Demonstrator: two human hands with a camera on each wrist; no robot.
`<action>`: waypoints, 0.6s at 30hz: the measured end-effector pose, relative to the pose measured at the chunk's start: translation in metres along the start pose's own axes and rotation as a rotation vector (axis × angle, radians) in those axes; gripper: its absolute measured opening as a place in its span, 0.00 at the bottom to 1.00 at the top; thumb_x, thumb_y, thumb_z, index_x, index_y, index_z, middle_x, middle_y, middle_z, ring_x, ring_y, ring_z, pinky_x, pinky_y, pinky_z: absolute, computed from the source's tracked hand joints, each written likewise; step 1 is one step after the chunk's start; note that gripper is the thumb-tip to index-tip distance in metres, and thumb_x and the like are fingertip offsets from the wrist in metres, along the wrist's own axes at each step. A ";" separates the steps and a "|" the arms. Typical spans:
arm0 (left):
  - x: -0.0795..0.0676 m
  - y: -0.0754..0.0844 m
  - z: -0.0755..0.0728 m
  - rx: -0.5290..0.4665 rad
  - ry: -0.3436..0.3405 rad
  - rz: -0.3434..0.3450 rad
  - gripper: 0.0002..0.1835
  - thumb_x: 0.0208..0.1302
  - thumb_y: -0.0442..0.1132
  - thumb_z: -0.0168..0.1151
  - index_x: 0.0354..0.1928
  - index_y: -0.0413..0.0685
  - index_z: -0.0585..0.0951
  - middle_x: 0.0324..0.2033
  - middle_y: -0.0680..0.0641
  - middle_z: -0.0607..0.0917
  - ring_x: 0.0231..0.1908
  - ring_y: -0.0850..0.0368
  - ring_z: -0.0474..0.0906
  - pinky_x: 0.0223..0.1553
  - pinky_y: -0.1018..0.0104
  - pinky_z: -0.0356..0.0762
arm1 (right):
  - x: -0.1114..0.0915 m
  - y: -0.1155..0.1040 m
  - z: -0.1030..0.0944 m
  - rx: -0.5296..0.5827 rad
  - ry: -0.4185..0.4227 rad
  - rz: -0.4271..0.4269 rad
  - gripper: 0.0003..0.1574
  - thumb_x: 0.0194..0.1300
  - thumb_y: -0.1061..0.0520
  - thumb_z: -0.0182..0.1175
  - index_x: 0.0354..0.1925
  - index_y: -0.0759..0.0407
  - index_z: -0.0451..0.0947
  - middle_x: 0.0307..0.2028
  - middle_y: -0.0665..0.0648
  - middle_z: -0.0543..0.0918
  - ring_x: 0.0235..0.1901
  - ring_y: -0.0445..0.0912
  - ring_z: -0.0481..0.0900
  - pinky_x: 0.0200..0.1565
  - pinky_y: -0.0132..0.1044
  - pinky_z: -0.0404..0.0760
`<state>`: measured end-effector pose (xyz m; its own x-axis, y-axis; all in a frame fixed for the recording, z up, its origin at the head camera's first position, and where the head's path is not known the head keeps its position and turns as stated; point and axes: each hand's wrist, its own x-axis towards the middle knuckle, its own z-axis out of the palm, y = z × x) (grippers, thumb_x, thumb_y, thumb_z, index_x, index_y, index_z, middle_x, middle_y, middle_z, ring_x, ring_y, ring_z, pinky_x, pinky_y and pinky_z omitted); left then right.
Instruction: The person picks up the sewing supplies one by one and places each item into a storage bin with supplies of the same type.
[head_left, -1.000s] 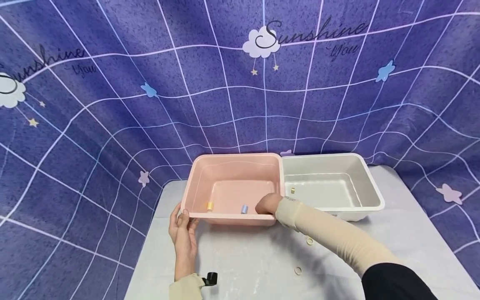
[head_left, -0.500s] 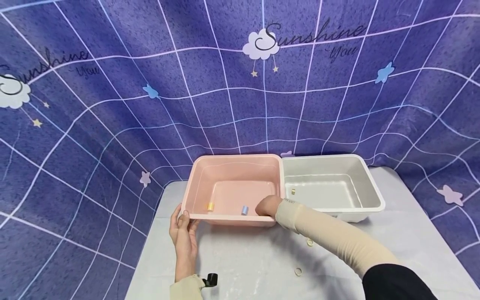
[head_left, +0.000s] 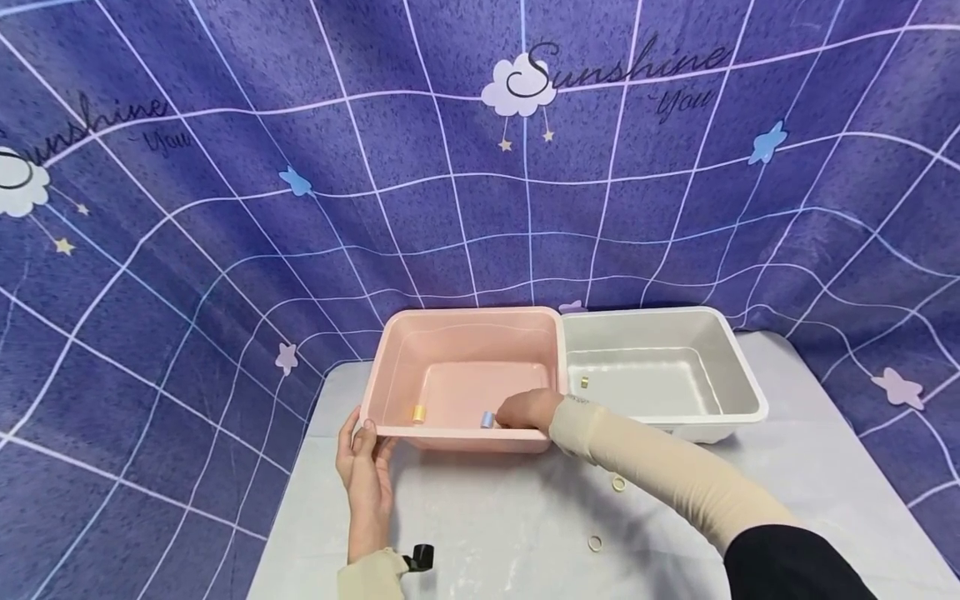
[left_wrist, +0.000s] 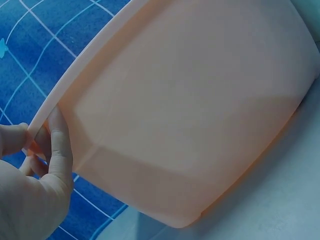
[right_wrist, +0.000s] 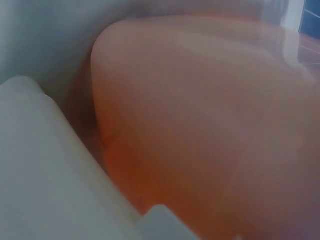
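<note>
In the head view a pink plastic tub (head_left: pixel 457 433) stands at the middle of the table. My left hand (head_left: pixel 363 479) pinches its front left corner; in the left wrist view the fingers of that hand (left_wrist: pixel 40 192) lie beneath the rim, thumb opposite. My right hand (head_left: pixel 527 409) reaches over the front right of the tub, low inside it, beside a small blue cylinder (head_left: pixel 487 420). Its fingertips are hidden, so whether they hold anything does not show. A small yellow cylinder (head_left: pixel 419 414) lies at the tub's left. The right wrist view shows mostly pink tub wall (right_wrist: pixel 200 110).
A pale grey tub (head_left: pixel 720 417) adjoins the pink one on the right, with a small gold-coloured piece (head_left: pixel 585 382) inside. Two gold-coloured rings, one ring (head_left: pixel 618 483) under the right forearm and another ring (head_left: pixel 595 543) nearer, lie on the white-covered table (head_left: pixel 495 517). A patterned curtain (head_left: pixel 480 208) hangs behind.
My right hand has moved left inside the pink tub, up to the blue cylinder. The left hand keeps its place on the corner.
</note>
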<state>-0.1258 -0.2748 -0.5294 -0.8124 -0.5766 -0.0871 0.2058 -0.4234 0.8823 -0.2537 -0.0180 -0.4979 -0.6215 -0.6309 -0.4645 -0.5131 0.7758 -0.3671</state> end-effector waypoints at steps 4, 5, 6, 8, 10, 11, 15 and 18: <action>0.002 0.001 0.001 -0.005 0.001 -0.009 0.28 0.77 0.42 0.60 0.75 0.46 0.68 0.62 0.41 0.75 0.48 0.57 0.86 0.48 0.71 0.91 | 0.009 0.002 -0.001 -0.040 -0.060 -0.126 0.10 0.75 0.50 0.56 0.40 0.49 0.82 0.43 0.50 0.85 0.43 0.44 0.75 0.52 0.38 0.79; 0.003 0.001 0.002 -0.006 0.002 -0.010 0.28 0.77 0.42 0.60 0.75 0.46 0.68 0.62 0.42 0.76 0.47 0.58 0.86 0.48 0.71 0.91 | 0.009 0.003 -0.002 -0.021 -0.071 -0.111 0.12 0.75 0.47 0.56 0.43 0.49 0.84 0.46 0.49 0.86 0.45 0.44 0.76 0.55 0.38 0.79; 0.003 0.002 0.002 -0.006 0.001 -0.008 0.29 0.77 0.42 0.60 0.75 0.46 0.68 0.62 0.42 0.76 0.47 0.58 0.86 0.48 0.71 0.91 | 0.007 0.003 -0.003 0.023 -0.078 -0.073 0.15 0.74 0.44 0.57 0.46 0.49 0.85 0.49 0.50 0.86 0.48 0.45 0.77 0.59 0.39 0.80; 0.004 0.002 0.003 -0.004 0.000 -0.004 0.29 0.77 0.42 0.61 0.75 0.46 0.68 0.61 0.42 0.76 0.47 0.58 0.86 0.48 0.72 0.91 | 0.004 0.004 -0.005 0.094 -0.087 0.014 0.20 0.71 0.39 0.59 0.50 0.47 0.86 0.52 0.52 0.86 0.52 0.46 0.78 0.64 0.42 0.79; 0.005 0.001 0.004 0.002 -0.001 0.003 0.30 0.77 0.43 0.61 0.75 0.46 0.67 0.61 0.42 0.76 0.47 0.58 0.86 0.48 0.71 0.91 | 0.000 0.005 -0.007 0.156 -0.076 0.117 0.25 0.67 0.34 0.61 0.52 0.46 0.86 0.54 0.52 0.86 0.53 0.46 0.78 0.66 0.41 0.78; 0.005 0.001 0.004 0.005 0.000 0.005 0.30 0.77 0.43 0.61 0.75 0.46 0.67 0.62 0.42 0.76 0.47 0.57 0.86 0.49 0.71 0.91 | -0.002 0.005 -0.007 0.175 -0.068 0.164 0.26 0.65 0.34 0.62 0.51 0.47 0.86 0.53 0.53 0.86 0.53 0.46 0.78 0.64 0.40 0.79; 0.006 -0.001 0.004 0.011 0.008 0.006 0.29 0.77 0.42 0.60 0.75 0.46 0.68 0.61 0.42 0.76 0.48 0.56 0.86 0.48 0.71 0.91 | -0.008 0.003 -0.008 0.180 -0.038 0.286 0.22 0.61 0.37 0.64 0.41 0.52 0.86 0.44 0.53 0.85 0.45 0.46 0.77 0.50 0.34 0.81; 0.006 -0.001 0.004 0.007 0.012 0.003 0.29 0.77 0.42 0.61 0.75 0.45 0.68 0.60 0.42 0.77 0.48 0.56 0.86 0.46 0.72 0.91 | -0.011 0.001 -0.008 0.184 -0.023 0.318 0.20 0.61 0.40 0.63 0.35 0.55 0.85 0.40 0.53 0.83 0.41 0.46 0.75 0.41 0.32 0.77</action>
<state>-0.1332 -0.2751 -0.5292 -0.8050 -0.5864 -0.0902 0.2044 -0.4168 0.8857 -0.2523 -0.0103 -0.4867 -0.7185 -0.3595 -0.5954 -0.1805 0.9231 -0.3395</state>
